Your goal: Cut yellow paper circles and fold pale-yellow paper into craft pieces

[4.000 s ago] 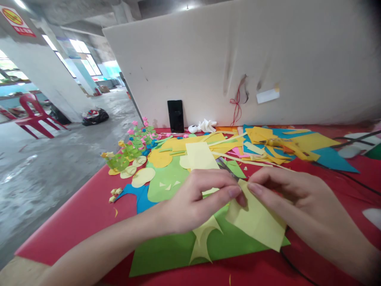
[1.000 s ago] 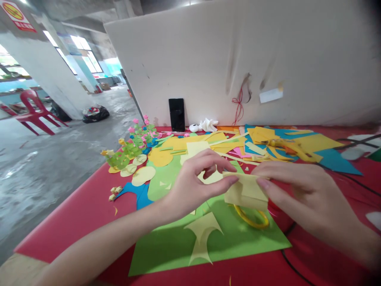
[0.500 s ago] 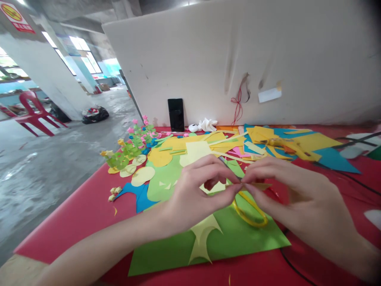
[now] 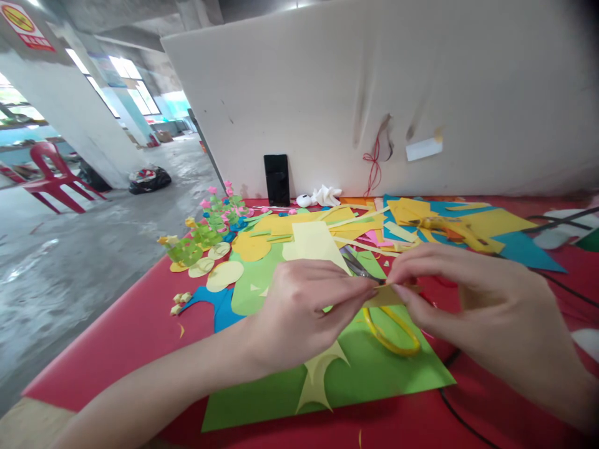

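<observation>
Red tabletop [image 4: 116, 337], paper scraps everywhere.
We're pinching a folded pale-yellow paper piece [image 4: 386, 295] between left hand [image 4: 299, 315] and right hand [image 4: 472, 299], above yellow-handled scissors [image 4: 390, 327].

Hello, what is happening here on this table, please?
A person is working with coloured paper at a red table. Both hands, the left hand and the right hand, pinch a small folded piece of pale yellow paper between the fingertips, just above a green sheet. Yellow-handled scissors lie on that sheet under the hands. Many paper scraps and small paper flowers cover the table behind.
</observation>
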